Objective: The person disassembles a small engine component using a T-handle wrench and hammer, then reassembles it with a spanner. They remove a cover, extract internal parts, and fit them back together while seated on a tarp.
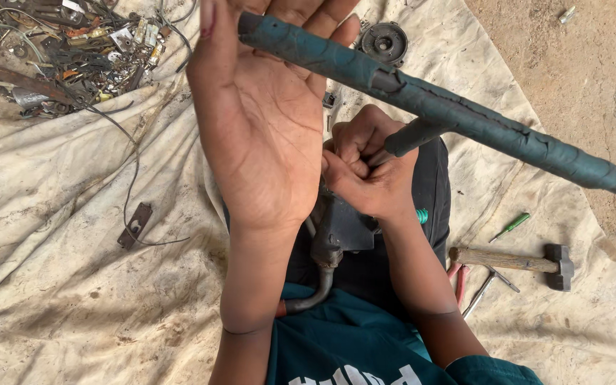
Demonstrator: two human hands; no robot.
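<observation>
1 hammer (511, 261), 1 green screwdriver (510, 227), 1 pliers (478, 285), 1 round metal cover (383, 43), 1 flat bracket (135, 225), 1 scrap heap (65, 50) (pieces uncountable), 2 hands.

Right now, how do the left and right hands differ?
The left hand is open, palm up, fingers spread behind the teal wrapped bar; the right hand is a closed fist. The left grips nothing visible; the right clasps the dark stem under the bar. The left sits higher. Both are bare, over the lap.
</observation>
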